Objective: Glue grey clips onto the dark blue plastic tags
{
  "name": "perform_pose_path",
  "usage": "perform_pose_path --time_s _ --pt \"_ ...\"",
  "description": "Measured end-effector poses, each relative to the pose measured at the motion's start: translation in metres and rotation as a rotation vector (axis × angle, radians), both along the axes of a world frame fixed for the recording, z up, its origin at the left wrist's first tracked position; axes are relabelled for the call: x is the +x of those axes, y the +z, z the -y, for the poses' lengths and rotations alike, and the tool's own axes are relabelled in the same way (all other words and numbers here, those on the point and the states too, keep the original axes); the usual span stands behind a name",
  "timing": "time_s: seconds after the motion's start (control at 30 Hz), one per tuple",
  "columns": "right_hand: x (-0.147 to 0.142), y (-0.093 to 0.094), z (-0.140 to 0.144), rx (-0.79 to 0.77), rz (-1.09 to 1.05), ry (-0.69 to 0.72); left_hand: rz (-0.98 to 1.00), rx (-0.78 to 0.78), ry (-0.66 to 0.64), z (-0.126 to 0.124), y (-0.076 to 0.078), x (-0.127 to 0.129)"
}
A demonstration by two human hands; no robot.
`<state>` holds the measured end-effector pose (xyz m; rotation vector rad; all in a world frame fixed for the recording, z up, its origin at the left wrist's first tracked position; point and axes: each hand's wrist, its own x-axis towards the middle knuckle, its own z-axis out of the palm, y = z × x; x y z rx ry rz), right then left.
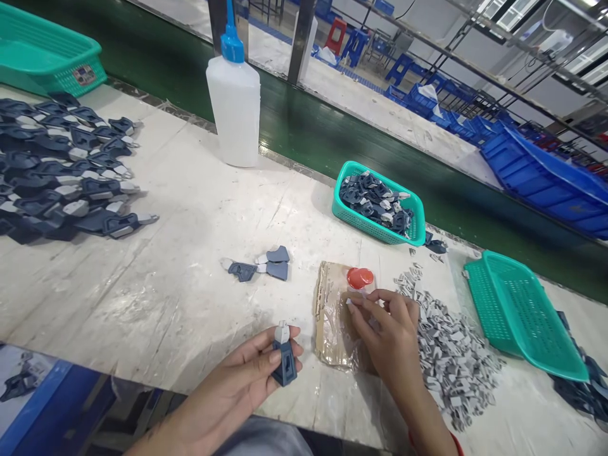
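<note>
My left hand (256,370) is closed around a dark blue plastic part (285,366) with a light grey tip (282,332) pointing up. Between the fingertips of my right hand (387,323) is a small light grey piece (349,302), pinched over a cardboard pad (332,323) covered in clear film. A red blob (360,277), glossy and round, sits on the pad just beyond those fingers. To the right of my right hand spreads a pile of small grey pieces (456,354). Several blue-and-grey parts (273,263) lie on the table beyond my left hand.
Many blue-and-grey parts (61,171) are heaped at left near a green basket (52,57). A white bottle with a blue nozzle (235,107) stands at the back. One green basket (346,218) holds more parts; another (527,316) stands at right. A green belt (304,120) runs behind.
</note>
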<state>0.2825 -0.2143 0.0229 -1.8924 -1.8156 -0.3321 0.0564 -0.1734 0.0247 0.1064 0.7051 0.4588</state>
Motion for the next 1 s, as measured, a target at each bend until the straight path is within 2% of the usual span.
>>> perform_pose_path --time_s 0.37,0.6,0.77,0.9,1.0 --pt "0.002 0.000 0.001 0.014 0.002 -0.007 -0.004 0.048 -0.019 0.001 0.001 0.001" --pt "0.004 0.022 0.012 0.096 0.024 -0.041 -0.025 0.066 -0.030 0.001 0.001 0.002" --pt "0.002 0.019 0.015 0.110 0.009 -0.079 -0.084 0.181 -0.091 0.008 0.003 0.004" --pt "-0.010 0.013 0.017 0.096 -0.037 -0.080 -0.166 0.267 -0.097 0.014 0.002 0.009" --pt "-0.030 0.018 0.026 0.102 -0.183 -0.074 -0.169 0.310 -0.068 0.015 -0.001 0.013"
